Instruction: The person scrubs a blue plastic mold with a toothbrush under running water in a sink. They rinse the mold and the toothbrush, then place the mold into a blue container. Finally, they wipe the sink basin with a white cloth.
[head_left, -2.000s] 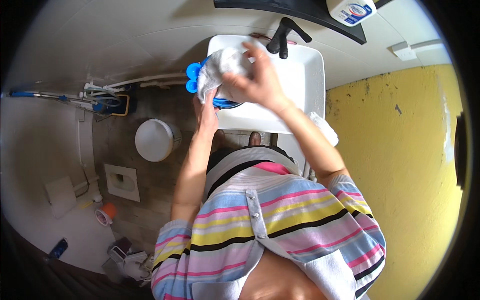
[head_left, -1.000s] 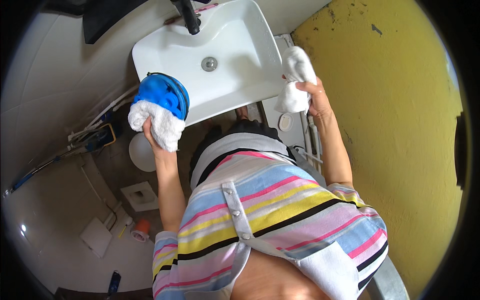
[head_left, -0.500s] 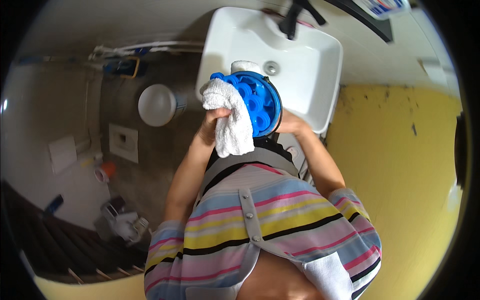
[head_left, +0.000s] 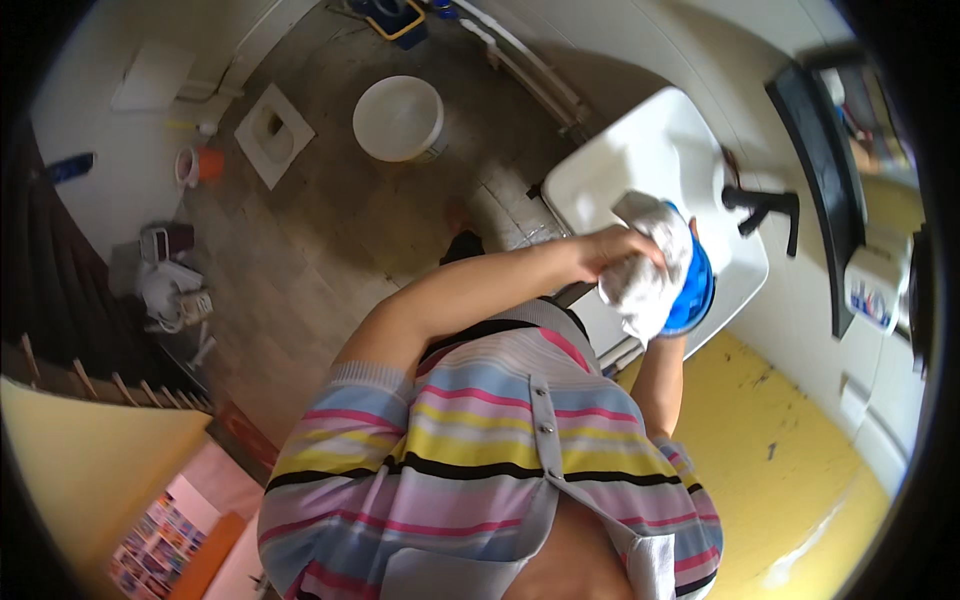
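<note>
My left hand [head_left: 618, 248] grips a crumpled white cloth [head_left: 645, 280], pressed over a round blue plastic part [head_left: 692, 295] with a dark rim. The cloth hides most of the part's face, where several short blue tubes showed earlier. My right hand [head_left: 668, 346] supports the part from beneath and behind; most of its fingers are hidden. Both hands are over the near side of the white sink [head_left: 742, 280], close to its front edge.
A black tap [head_left: 760, 208] stands at the sink's right side, below a dark shelf [head_left: 822, 200]. A white bucket [head_left: 398, 118] and a squat toilet [head_left: 275, 135] are on the tiled floor to the left. White pipes [head_left: 530, 72] run along the wall.
My view has turned, so the sink now sits farther right. The cloth and blue part have moved right with my hands, and the cloth now covers more of the part's face.
</note>
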